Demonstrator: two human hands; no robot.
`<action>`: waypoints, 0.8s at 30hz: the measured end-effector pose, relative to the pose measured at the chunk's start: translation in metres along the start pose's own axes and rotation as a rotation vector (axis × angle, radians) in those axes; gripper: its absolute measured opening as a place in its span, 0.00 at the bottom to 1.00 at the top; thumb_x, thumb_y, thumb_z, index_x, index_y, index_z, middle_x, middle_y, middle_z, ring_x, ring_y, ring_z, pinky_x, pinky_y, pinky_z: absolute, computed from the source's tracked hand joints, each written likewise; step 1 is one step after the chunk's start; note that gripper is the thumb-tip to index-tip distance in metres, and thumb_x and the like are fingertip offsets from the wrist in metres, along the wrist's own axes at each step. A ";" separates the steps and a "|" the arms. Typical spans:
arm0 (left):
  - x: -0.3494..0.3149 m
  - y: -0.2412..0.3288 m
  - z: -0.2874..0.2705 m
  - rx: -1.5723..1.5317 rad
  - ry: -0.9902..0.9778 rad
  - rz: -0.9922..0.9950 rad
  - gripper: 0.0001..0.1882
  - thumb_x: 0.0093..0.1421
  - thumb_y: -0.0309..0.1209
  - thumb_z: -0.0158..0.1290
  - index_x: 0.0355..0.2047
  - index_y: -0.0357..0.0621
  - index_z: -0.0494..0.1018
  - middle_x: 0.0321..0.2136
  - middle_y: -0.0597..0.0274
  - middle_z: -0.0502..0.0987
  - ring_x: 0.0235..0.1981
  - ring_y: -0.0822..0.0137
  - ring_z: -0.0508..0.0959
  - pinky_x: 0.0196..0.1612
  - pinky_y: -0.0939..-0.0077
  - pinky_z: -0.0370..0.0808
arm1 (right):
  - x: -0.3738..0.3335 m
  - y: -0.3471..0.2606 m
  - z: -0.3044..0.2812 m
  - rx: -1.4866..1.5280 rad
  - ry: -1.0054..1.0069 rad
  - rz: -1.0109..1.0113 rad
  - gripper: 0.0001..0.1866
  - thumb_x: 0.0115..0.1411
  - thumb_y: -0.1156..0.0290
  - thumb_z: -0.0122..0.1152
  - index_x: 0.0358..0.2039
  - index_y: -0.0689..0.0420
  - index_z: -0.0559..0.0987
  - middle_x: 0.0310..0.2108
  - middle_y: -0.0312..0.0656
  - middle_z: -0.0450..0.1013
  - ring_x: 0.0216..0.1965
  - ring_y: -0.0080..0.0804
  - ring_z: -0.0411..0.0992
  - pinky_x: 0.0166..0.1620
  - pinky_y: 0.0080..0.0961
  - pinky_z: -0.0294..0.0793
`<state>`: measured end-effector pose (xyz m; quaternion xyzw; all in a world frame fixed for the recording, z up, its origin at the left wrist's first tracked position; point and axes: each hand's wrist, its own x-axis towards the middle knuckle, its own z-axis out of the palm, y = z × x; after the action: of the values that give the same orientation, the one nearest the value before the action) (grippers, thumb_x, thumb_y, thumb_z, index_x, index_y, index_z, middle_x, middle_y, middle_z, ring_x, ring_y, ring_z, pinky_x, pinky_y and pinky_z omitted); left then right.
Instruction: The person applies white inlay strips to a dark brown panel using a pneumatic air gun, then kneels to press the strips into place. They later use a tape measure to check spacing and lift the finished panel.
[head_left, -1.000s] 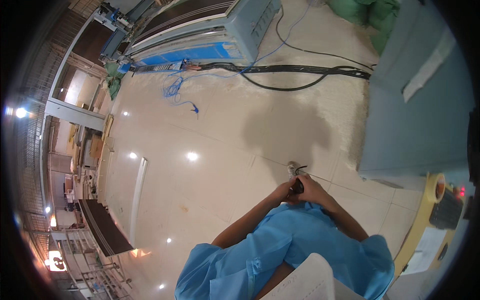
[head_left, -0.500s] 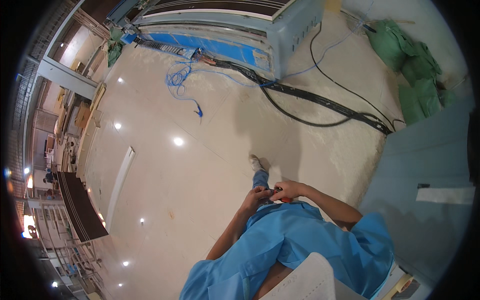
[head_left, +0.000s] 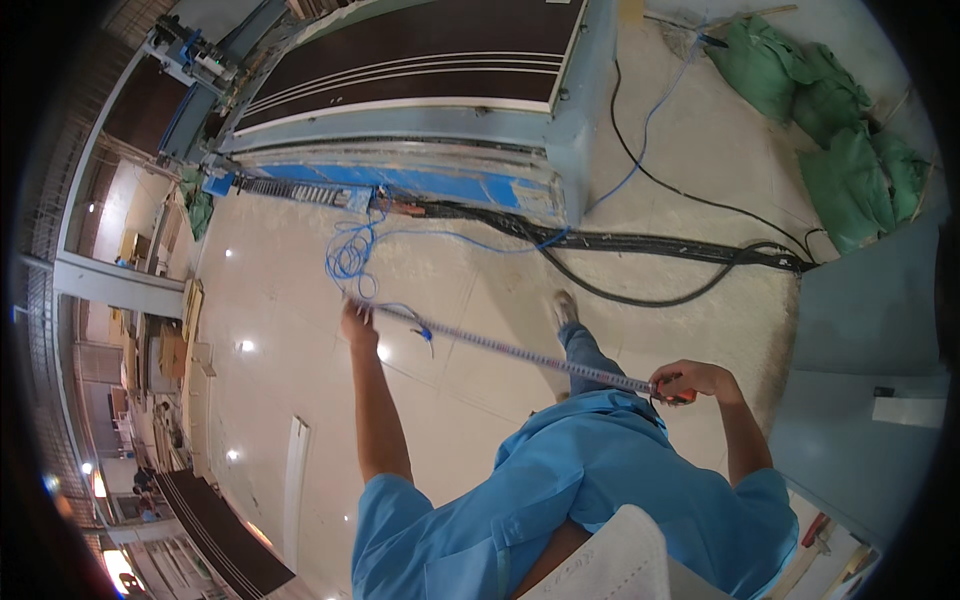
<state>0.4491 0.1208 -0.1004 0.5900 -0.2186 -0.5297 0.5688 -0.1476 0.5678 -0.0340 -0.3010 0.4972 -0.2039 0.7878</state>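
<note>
A tape measure [head_left: 510, 349] is drawn out between my two hands, its pale blade slanting from upper left down to its orange and black case. My right hand [head_left: 690, 379] grips the case in front of my right hip. Far out to the left, my left hand [head_left: 360, 318] pinches the blade's free end; the fingertips are slightly smeared by motion. Below the blade, near my left hand, a blue air-line fitting [head_left: 425, 334] lies on the floor, joined to a coiled blue hose [head_left: 350, 255].
A blue-grey machine [head_left: 585, 150] carrying a dark striped panel [head_left: 430, 45] stands ahead. Thick black cables [head_left: 680, 245] cross the floor at right. Green sacks [head_left: 850, 190] lie at the far right near a grey cabinet [head_left: 860, 320]. A white strip [head_left: 296, 490] lies at left.
My hands have parted: the left swung out to the left and forward, the right moved right. The tape's blade now stretches between them. My body has moved nearer the machine.
</note>
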 end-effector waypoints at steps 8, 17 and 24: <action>0.050 -0.103 0.210 0.447 -0.689 -0.308 0.20 0.69 0.36 0.52 0.57 0.38 0.73 0.46 0.57 0.81 0.41 0.63 0.83 0.46 0.72 0.79 | 0.224 -0.214 -0.109 0.162 0.534 -0.476 0.15 0.65 0.56 0.64 0.33 0.56 0.79 0.23 0.34 0.74 0.21 0.22 0.73 0.24 0.21 0.70; 0.090 -0.143 0.089 0.594 -0.087 -0.739 0.09 0.65 0.36 0.55 0.36 0.43 0.76 0.29 0.60 0.80 0.28 0.68 0.81 0.32 0.74 0.79 | 0.378 -0.485 -0.304 0.412 1.092 -0.461 0.34 0.51 0.35 0.72 0.38 0.55 0.77 0.31 0.39 0.73 0.27 0.33 0.73 0.34 0.40 0.77; 0.163 -0.116 0.028 0.598 -0.269 -0.782 0.11 0.67 0.39 0.54 0.39 0.44 0.77 0.29 0.58 0.80 0.29 0.65 0.81 0.31 0.71 0.78 | 0.428 -0.537 -0.385 0.587 1.138 -0.368 0.35 0.50 0.37 0.74 0.43 0.55 0.78 0.37 0.41 0.73 0.35 0.37 0.73 0.39 0.42 0.78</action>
<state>0.4408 -0.0016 -0.2609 0.6911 -0.1949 -0.6886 0.1013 -0.3274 -0.1977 -0.0784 0.0008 0.6997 -0.5890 0.4043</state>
